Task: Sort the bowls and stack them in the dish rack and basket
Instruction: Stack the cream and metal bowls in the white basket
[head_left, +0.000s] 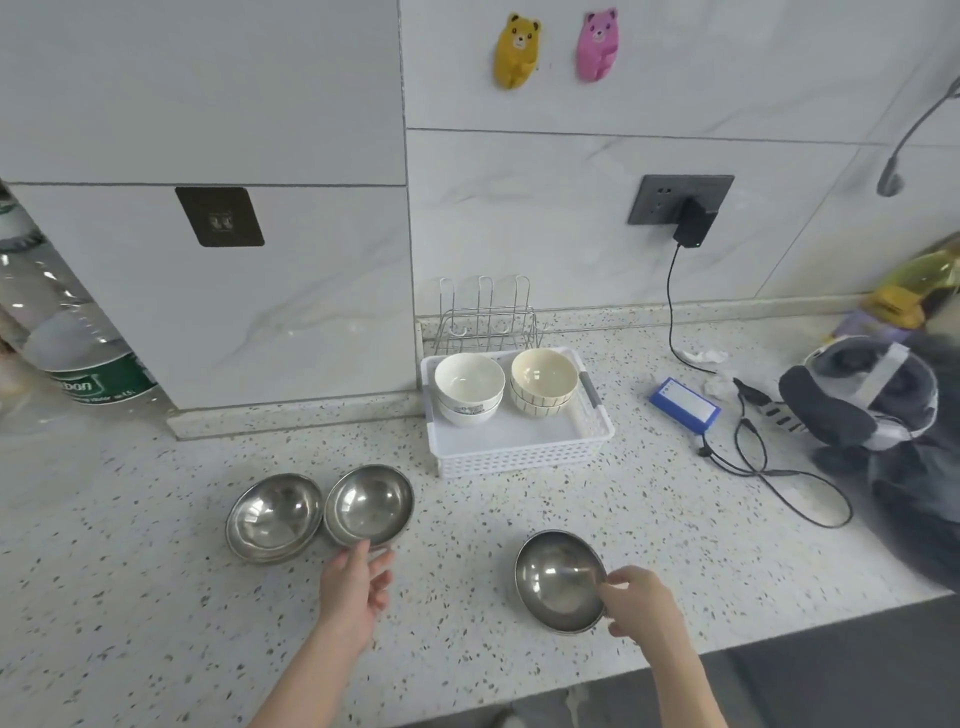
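Gathering the steel bowls seems the step in hand: the right hand (636, 603) pinches the rim of one bowl (560, 581) on the worktop (156, 597). The left hand (358, 582), open, touches the middle bowl (369, 505). Next I would nest them, toward the rack (485, 317) behind the basket (519, 457).

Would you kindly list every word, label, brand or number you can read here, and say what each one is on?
"...bon": partial white letters on the green label of the plastic water bottle; the smaller line beneath is too blurred to read.
Blue box: white label, too small to read.
White bowl in the white basket: a printed mark on its side, illegible.
Nothing else bears readable text.
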